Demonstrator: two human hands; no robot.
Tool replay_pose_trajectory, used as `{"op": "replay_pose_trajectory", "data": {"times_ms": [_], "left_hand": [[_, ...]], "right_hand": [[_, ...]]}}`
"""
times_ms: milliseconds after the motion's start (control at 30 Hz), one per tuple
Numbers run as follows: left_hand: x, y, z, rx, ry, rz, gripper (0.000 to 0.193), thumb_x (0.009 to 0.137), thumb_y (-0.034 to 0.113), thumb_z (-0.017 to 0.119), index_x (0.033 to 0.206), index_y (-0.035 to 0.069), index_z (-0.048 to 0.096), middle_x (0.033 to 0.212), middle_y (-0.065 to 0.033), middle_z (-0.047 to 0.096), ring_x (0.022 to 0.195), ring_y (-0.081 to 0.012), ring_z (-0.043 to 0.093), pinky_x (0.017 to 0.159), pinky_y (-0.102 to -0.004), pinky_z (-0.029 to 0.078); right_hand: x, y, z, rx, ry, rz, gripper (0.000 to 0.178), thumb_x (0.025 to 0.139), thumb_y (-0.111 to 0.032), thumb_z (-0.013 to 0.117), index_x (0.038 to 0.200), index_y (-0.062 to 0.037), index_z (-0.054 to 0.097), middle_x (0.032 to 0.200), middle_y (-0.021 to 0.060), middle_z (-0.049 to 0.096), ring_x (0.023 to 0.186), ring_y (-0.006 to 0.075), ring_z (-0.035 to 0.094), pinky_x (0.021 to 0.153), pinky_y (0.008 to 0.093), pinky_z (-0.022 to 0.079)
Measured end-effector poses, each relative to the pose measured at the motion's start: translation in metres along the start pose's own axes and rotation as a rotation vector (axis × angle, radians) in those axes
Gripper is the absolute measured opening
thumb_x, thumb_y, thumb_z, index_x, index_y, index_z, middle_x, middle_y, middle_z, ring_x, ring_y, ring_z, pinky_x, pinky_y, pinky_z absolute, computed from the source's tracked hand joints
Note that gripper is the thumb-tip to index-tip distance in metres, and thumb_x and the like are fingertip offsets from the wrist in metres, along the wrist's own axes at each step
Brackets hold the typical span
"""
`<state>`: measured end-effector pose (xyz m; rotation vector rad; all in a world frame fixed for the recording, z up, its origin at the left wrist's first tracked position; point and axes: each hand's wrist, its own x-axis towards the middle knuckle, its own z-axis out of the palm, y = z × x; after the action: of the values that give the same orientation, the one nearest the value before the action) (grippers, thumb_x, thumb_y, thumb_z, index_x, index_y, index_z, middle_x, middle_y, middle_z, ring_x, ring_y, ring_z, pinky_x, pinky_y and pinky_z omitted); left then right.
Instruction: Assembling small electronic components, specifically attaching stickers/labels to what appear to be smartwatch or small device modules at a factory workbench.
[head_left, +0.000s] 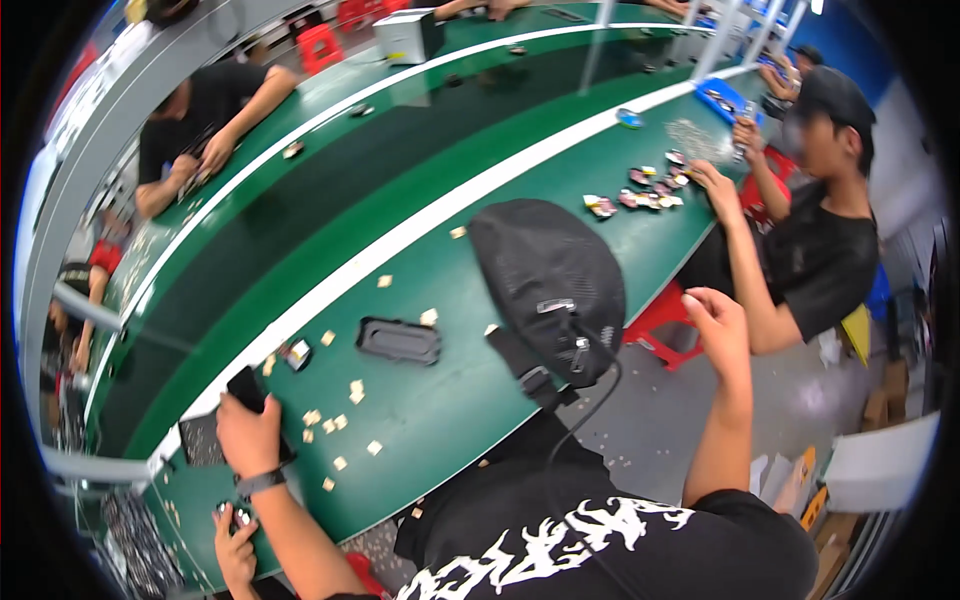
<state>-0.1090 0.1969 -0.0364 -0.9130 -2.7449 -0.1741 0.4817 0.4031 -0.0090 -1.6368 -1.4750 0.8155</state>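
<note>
At the left of the green table, my left hand (250,435), with a dark band at its wrist, is closed round a black flat slab (246,388) that looks like a phone. A dark speckled pad (202,441) lies beside that hand. My right hand (720,318) is raised off the table's near edge at the right, thumb and fingers apart, holding nothing. Between my hands sit a black fabric bag (545,270) with a strap, a black plastic tray (398,341) and a small black-and-white part (297,353). Small beige pieces (357,390) are scattered around.
Another person's hand (236,548) holds a small shiny part at lower left. A co-worker (815,235) sits at the right by several small packets (650,190) and a blue bin (727,100). A dark green belt (400,170) runs beyond the white rail. Red stools (665,330) stand below.
</note>
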Motion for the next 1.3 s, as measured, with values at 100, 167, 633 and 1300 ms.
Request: {"op": "replay_pose_trajectory", "data": {"times_ms": [100,167,633,1300], "left_hand": [[0.002,0.02,-0.008,0.003,-0.089,-0.039,0.079,0.078,0.037,0.072,0.142,-0.003,0.048,0.123,-0.0286,0.06,0.111,-0.0452,0.059,0.095,-0.0505,0.05],[0.001,0.032,-0.016,-0.025,-0.099,-0.029,0.079,0.078,0.036,0.072,0.142,-0.003,0.047,0.122,-0.0286,0.06,0.111,-0.0453,0.059,0.095,-0.0507,0.05],[-0.096,0.03,-0.058,-0.545,0.37,0.306,0.05,0.081,0.015,0.076,0.124,-0.005,0.059,0.114,-0.0215,0.065,0.101,-0.0402,0.063,0.091,-0.0459,0.05],[-0.152,0.144,-0.069,-1.396,0.075,0.844,0.073,0.08,0.009,0.079,0.144,0.004,0.046,0.138,-0.0216,0.055,0.098,-0.0325,0.064,0.084,-0.0388,0.054]], "right_hand": [[0.024,0.019,-0.003,-0.074,0.062,-0.05,0.022,0.091,-0.016,0.071,0.097,0.005,0.069,0.068,-0.0033,0.054,0.064,0.0028,0.047,0.057,0.0234,0.039],[0.048,0.016,0.005,-0.245,0.136,-0.122,0.024,0.089,-0.017,0.072,0.1,0.0041,0.071,0.07,0.0043,0.058,0.064,0.0101,0.053,0.06,0.0287,0.044],[0.221,0.039,0.105,-0.832,-0.166,-0.464,0.043,0.091,-0.028,0.072,0.116,0.0054,0.065,0.113,0.0247,0.066,0.108,0.0368,0.062,0.097,0.0408,0.047],[-0.133,-0.153,0.148,0.713,-1.032,0.076,0.049,0.085,-0.014,0.077,0.125,0.0008,0.053,0.111,0.0039,0.059,0.068,0.0007,0.048,0.057,0.017,0.037]]}}
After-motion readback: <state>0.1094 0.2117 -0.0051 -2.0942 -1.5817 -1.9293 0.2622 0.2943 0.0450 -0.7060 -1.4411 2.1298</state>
